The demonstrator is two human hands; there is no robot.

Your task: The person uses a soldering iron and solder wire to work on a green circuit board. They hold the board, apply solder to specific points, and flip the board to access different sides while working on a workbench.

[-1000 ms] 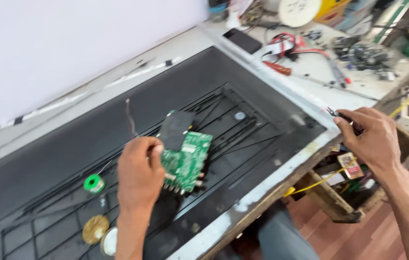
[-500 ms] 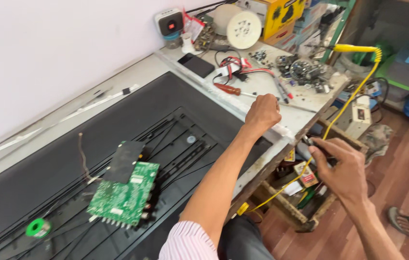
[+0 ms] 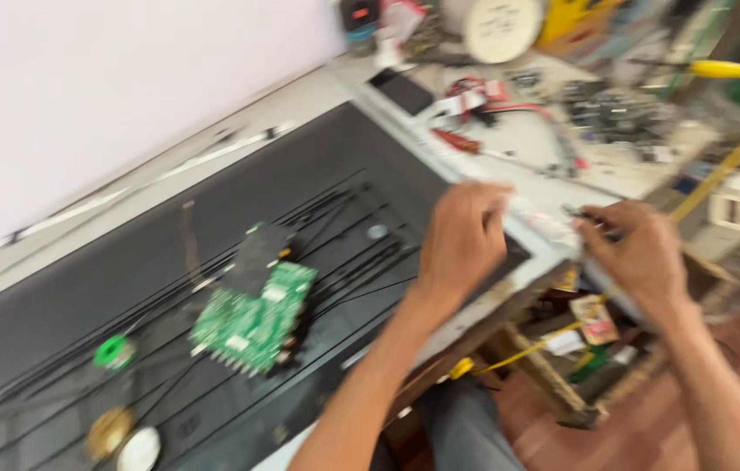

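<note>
Cluttered workbench [image 3: 562, 144], left hand [image 3: 461, 240], right hand [image 3: 640, 253], green circuit board [image 3: 252, 318]

We see both of our bare arms reaching up from the lower edge toward about one o'clock. The left hand [image 3: 461, 240] sits near the centre, back of the hand facing us, fingers curled down and forward, wrist bent slightly. The right hand [image 3: 640, 253] lies just beside it at three o'clock, knuckles up, fingers pinched together toward the left hand. Motion blur hides the fingertips, so we cannot tell how tightly either hand is closed.
</note>
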